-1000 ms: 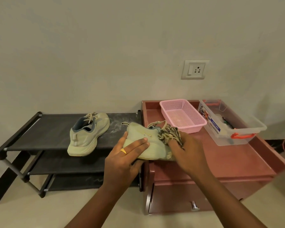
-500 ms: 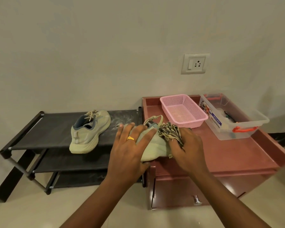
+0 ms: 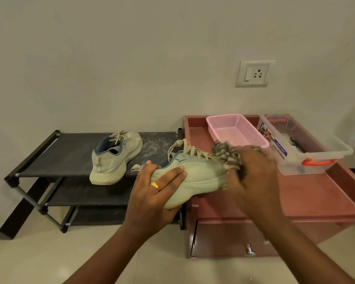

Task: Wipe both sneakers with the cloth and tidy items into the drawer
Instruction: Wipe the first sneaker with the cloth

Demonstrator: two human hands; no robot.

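Note:
My left hand point(image 3: 156, 191) grips the heel end of a pale green sneaker point(image 3: 201, 175), held on its side over the gap between rack and cabinet. Against that sneaker's toe, my right hand point(image 3: 252, 175) presses a bunched, speckled cloth point(image 3: 225, 155); both are blurred by motion. The second pale green sneaker point(image 3: 115, 158) stands upright on the top shelf of the black shoe rack point(image 3: 49, 158). The drawer point(image 3: 223, 238) of the reddish cabinet is shut, its knob showing below my right forearm.
On the reddish cabinet top point(image 3: 307, 197) stand a pink mesh basket point(image 3: 237, 130) and a clear plastic box point(image 3: 307, 146) with orange handles and small items inside. A wall socket point(image 3: 254, 73) sits above. Pale floor tiles lie in front.
The sneaker has been turned so its laces and side face up, with the toe toward the right. My right hand with the cloth slid right to the toe; my left hand shifted to the heel.

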